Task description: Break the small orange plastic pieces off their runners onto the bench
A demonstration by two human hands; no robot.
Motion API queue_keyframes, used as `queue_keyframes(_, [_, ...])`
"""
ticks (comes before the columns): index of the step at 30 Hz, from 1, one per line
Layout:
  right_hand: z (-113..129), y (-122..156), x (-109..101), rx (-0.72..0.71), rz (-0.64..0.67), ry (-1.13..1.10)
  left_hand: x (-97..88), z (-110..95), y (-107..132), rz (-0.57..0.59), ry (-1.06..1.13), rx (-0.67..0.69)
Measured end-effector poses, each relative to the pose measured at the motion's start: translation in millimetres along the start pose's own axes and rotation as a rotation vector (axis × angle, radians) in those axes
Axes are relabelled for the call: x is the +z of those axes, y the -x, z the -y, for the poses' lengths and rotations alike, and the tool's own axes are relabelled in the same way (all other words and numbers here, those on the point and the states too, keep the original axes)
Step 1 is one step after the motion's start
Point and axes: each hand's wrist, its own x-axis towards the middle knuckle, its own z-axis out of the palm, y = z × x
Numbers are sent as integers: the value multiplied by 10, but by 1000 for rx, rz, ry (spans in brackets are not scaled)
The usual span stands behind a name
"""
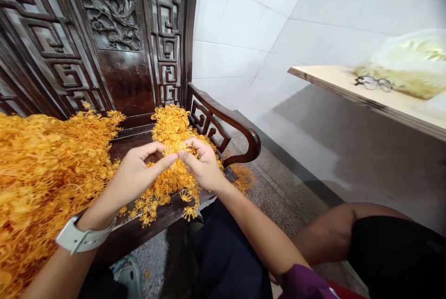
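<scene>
White-tiled walls [230, 20] are rising behind a carved dark bench [130, 78]. At centre, the left hand [139, 166] and right hand [202, 164] are pinching a small orange piece [170, 151] in thumbs and fingertips, over a loose pile [170, 120]; a larger heap [45, 173] is spreading at nine o'clock.

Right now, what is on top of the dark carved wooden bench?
A large heap of orange, flower-shaped pieces at left and a smaller heap at right. Dark wooden seat shows between; anything beneath the heaps is covered.

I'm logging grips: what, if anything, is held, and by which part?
Left hand and right hand seemingly pinch an orange piece; the gripped part is unclear.
</scene>
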Motion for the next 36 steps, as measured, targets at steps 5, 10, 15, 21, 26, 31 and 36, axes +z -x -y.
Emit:
queue_keyframes(5, [-34, 32, 104, 87, -87, -239, 141, 31, -42, -135, 271, -14])
queue_keyframes(10, [-34, 46, 141, 57, -130, -175, 168, 55, -30, -153, 328, -91])
queue_keyframes(15, [-1, 37, 116, 69, -125, -214, 79, 78, -23, -145, 138, -43])
queue_keyframes(21, [38, 46, 121, 247, -24, -378, 43, 62, -47, 61, 136, 34])
queue_keyframes(26, [49, 84, 127, 289, 89, -448, 14, 43, -66, 171, 195, 45])
queue_keyframes(31, [60, 95, 108, 305, 168, -511, 22, 34, -59, 198, 215, 29])
queue_keyframes(36, [104, 98, 78, 311, 210, -511, 92, 87, -24, 146, 366, -24])
